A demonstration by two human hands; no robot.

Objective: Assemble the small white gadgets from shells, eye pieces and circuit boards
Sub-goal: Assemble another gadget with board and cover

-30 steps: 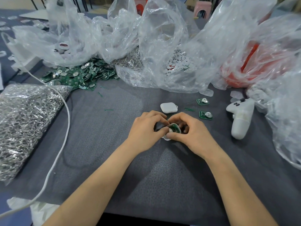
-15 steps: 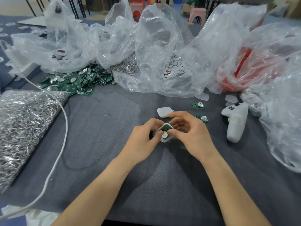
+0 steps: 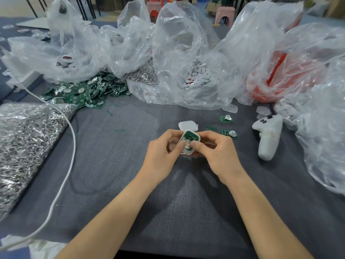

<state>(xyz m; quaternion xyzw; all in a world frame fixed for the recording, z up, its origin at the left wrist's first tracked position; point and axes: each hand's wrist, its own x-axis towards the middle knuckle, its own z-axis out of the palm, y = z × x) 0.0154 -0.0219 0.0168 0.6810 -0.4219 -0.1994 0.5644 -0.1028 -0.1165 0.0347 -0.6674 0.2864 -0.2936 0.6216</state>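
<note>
A small white shell (image 3: 189, 143) with a green circuit board seated inside faces me, just above the dark mat. My left hand (image 3: 164, 150) grips its left side, thumb on the board's metal disc. My right hand (image 3: 214, 150) grips its right side, thumb beside the left one. Behind them a second white shell (image 3: 187, 125) lies on the mat. Two loose green boards (image 3: 226, 119) (image 3: 230, 134) lie to the right. A heap of green boards (image 3: 82, 92) spreads at the back left.
A white handheld controller (image 3: 267, 136) lies on the right. Clear plastic bags (image 3: 186, 58) of parts stand across the back and right; one holds small white discs (image 3: 199, 75). A bag of metal rings (image 3: 24, 135) fills the left, crossed by a white cable (image 3: 71, 150).
Both hands turned the shell up so the green board faces me; both thumbs now press on the board. The camera moved slightly nearer.
</note>
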